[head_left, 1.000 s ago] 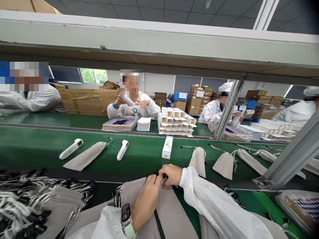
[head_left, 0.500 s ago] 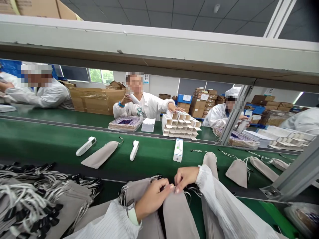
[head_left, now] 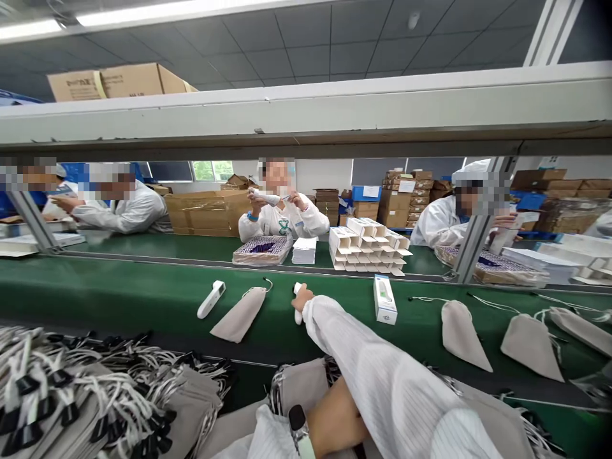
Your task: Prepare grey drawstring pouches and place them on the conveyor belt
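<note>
The right grip [head_left: 303, 298] is closing round a white thermometer [head_left: 297, 312] lying on the green belt [head_left: 143, 299], the sleeve stretched far forward. The left hand [head_left: 335, 421] rests near, on a grey pouch [head_left: 301, 386], mostly hidden by the right arm, so I cannot tell whether it grips. To lift well, I judge, take the thermometer by its middle and raise it straight, clear of the pouch on the belt [head_left: 239, 315] to its left. Farther right lies a small white box [head_left: 385, 298]; beyond, a stack of open cartons [head_left: 366, 245].
</note>
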### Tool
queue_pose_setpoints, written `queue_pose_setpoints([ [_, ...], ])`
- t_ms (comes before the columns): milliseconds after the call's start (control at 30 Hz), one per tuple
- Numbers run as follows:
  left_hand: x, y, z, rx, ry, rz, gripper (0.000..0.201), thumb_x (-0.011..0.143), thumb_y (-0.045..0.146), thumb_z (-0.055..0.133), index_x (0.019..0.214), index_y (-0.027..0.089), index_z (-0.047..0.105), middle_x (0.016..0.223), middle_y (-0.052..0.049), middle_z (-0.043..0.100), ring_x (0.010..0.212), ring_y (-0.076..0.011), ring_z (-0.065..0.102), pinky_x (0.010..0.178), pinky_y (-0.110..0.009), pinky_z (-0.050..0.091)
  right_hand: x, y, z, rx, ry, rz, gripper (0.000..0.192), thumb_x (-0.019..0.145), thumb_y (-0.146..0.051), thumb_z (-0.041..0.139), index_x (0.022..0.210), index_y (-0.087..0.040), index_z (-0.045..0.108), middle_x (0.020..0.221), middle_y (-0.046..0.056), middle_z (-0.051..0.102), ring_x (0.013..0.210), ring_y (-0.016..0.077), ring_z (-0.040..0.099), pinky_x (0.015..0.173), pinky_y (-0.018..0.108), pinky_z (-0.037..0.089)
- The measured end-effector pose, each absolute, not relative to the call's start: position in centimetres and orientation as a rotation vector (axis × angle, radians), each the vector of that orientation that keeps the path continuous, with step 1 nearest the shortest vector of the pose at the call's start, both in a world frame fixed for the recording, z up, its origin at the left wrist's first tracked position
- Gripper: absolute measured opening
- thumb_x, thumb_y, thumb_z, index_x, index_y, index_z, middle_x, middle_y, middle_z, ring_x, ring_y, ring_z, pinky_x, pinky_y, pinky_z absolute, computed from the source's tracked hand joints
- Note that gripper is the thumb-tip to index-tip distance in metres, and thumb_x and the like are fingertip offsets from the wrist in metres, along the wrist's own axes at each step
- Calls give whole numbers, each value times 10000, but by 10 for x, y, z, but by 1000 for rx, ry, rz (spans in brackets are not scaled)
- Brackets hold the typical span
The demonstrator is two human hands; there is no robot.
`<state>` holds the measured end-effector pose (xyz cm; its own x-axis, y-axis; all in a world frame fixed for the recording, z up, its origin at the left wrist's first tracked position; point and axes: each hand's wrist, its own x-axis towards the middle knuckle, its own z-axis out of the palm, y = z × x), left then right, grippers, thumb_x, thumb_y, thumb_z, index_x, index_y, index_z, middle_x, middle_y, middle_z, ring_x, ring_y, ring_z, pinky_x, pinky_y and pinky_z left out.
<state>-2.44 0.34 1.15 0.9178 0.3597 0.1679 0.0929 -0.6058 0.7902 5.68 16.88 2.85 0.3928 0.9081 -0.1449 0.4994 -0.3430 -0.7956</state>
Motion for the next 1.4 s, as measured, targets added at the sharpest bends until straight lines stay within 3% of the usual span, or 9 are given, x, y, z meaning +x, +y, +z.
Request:
queue_pose_setpoints([
  [300,-14,10,7,2189,370,597,280,881,321,277,735,173,464,746,13,438,718,-109,442,685,-215,348,163,40,60,-1222,-1189,1195,702,731,-252,555,1237,-355,79,868,-14,550,799,175,596,672,363,481],
  [467,-15,10,12,2131,387,634,292,883,338,271,735,166,456,748,8,413,715,-114,413,680,-222,329,175,-14,59,-1000,-1117,1210,616,696,-324,604,1147,-380,188,866,-26,514,673,151,589,615,369,487],
  [633,-14,20,13,2043,484,777,264,872,341,316,709,163,424,726,13,372,679,-108,393,639,-220,318,161,-12,39,-1152,-1298,1299,355,718,-484,531,924,-212,434,671,-35,458,528,62,461,445,159,391],
  [833,-17,24,18,2040,464,768,248,835,336,406,672,155,452,731,14,376,663,-99,385,600,-206,307,148,-16,32,-1248,-1650,1209,464,729,-599,406,677,-142,469,577,-45,327,456,36,282,361,138,238],
  [1033,-19,30,25,1971,565,862,233,828,357,411,736,160,496,813,-4,380,714,-102,402,613,-199,331,144,-14,28,-1333,-1511,1157,443,757,-581,376,898,-181,505,697,1,454,599,108,440,482,204,364],
  [1133,-20,34,27,1999,611,914,237,834,357,398,737,161,489,805,-2,373,708,-100,397,631,-204,340,132,-11,17,-1273,-1383,791,360,759,-530,432,735,-174,488,646,-24,403,600,93,400,540,201,344],
  [1233,-20,38,30,2035,627,914,260,836,368,382,725,160,491,804,-5,376,725,-106,409,654,-209,350,120,-11,12,-1318,-1346,846,445,751,-578,387,604,-161,441,564,-36,351,485,74,341,465,203,304],
  [1333,-23,41,35,2115,659,872,275,834,381,369,726,163,495,800,-6,400,751,-115,424,665,-215,348,123,-13,16,-1468,-1391,981,533,768,-623,249,627,-163,477,454,-51,307,360,66,256,377,209,232],
  [1400,-27,41,43,2154,756,747,266,826,410,364,798,174,483,724,13,420,670,-110,426,597,-213,334,139,-13,19,-1535,-1435,693,513,780,-599,258,711,-165,523,439,-46,346,363,77,297,400,212,255],
])
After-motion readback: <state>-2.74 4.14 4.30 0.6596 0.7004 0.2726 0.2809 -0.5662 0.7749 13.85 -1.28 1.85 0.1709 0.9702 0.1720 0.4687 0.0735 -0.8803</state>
